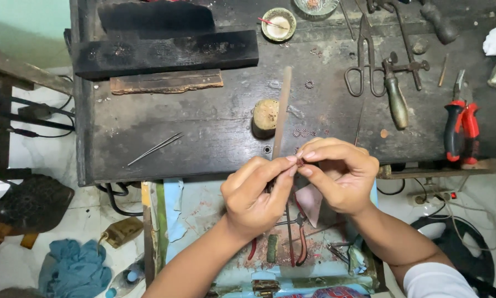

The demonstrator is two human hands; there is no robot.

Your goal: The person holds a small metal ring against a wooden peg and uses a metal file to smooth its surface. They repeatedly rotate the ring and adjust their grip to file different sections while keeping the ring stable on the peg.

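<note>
Both hands, left hand (256, 193) and right hand (339, 176), pinch a tiny ring (300, 162) mid-frame with fingertips closed, so one slip probably drops it into the clutter below.

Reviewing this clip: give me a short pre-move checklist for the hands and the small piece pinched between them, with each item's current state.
1. Left hand fingertips pinch the small piece: ok.
2. Right hand fingertips meet it too: ok.
3. Piece plainly visible: not ok, mostly hidden by fingers.
4. File upright by the hands; which hand holds it: cannot tell.
5. Spare rings lie on the bench: ok.
6. Red pliers apart from the hands: ok.
</note>
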